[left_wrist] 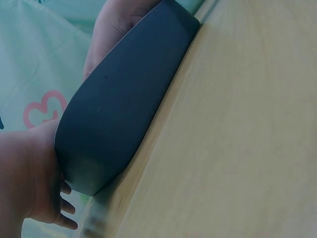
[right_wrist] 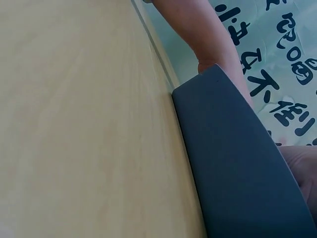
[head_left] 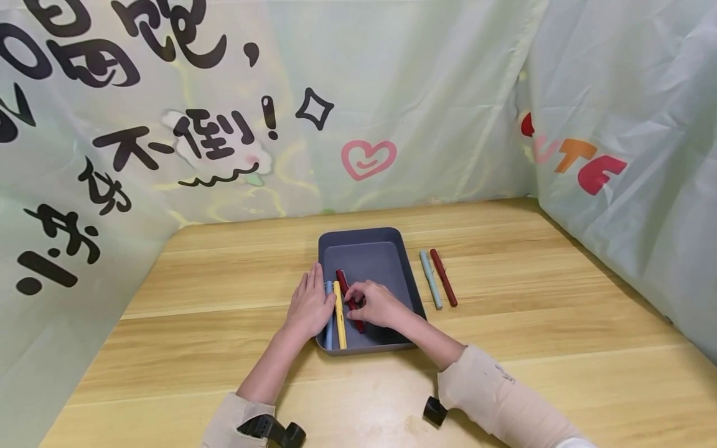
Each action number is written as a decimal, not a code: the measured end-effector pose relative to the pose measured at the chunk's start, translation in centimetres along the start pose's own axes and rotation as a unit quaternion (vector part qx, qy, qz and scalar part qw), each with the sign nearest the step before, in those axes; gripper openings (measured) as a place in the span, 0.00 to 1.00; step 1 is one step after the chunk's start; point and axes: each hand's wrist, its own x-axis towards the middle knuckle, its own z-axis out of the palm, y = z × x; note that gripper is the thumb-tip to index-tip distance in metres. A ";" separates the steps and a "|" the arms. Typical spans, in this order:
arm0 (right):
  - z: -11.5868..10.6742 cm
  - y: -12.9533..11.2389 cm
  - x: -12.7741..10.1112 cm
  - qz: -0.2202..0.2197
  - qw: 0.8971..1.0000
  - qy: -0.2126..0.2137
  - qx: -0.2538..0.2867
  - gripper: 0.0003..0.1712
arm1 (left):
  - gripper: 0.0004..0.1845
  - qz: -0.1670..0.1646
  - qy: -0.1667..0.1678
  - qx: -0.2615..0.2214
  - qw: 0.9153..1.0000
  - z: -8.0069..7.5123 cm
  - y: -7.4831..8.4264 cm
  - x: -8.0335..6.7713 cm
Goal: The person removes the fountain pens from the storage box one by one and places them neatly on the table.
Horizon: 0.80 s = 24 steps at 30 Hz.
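Observation:
A dark grey rectangular tray lies on the table with three pens along its left side: a blue pen, a yellow pen and a dark red pen. My left hand rests over the tray's left rim, fingers straight and pointing forward, thumb inside by the blue and yellow pens. Inside the tray, my right hand pinches the dark red pen, whose middle is partly hidden by the fingers. Both wrist views mostly show the outside of the tray wall, which hides the pens.
To the right of the tray, a light blue pen and another dark red pen lie side by side on the wooden table. Printed fabric hangs along the table's back and sides.

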 end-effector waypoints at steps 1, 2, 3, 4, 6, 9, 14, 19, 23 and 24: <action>0.0 0.0 0.0 0.002 1.000 0.000 -0.004 0.13 | 0.36 0.000 0.001 0.000 1.000 0.0 0.0 0.0; 0.1 -0.1 0.0 0.004 1.000 0.000 -0.007 0.13 | 0.36 0.001 0.001 0.000 1.000 0.0 0.0 0.0; 0.1 -0.1 -0.1 0.006 1.000 0.000 -0.009 0.13 | 0.36 0.002 0.002 -0.001 1.000 0.0 0.0 0.0; 0.1 -0.2 -0.1 0.007 1.000 0.000 -0.011 0.13 | 0.36 0.003 0.003 -0.001 1.000 0.0 0.0 0.0; 0.2 -0.3 -0.1 0.009 1.000 0.004 -0.016 0.13 | 0.36 0.003 0.004 -0.001 1.000 0.0 0.0 0.0; 0.3 -0.4 -0.1 0.015 1.000 0.011 -0.018 0.12 | 0.36 0.004 0.005 -0.001 1.000 0.0 0.0 0.0; 0.2 -0.5 -0.2 0.036 0.999 0.016 -0.011 0.12 | 0.36 0.002 0.001 -0.002 1.000 0.0 0.0 0.0; 0.0 -0.6 -0.3 0.055 0.998 0.016 0.013 0.12 | 0.36 -0.001 -0.001 -0.003 1.000 0.0 0.0 0.1; 0.0 -0.7 -0.3 0.056 0.998 0.016 0.005 0.12 | 0.36 -0.001 0.000 -0.006 1.000 0.1 0.0 0.1; 0.0 -0.7 -0.4 0.056 0.998 0.014 -0.002 0.13 | 0.36 -0.001 0.000 -0.005 1.000 0.1 -0.1 0.1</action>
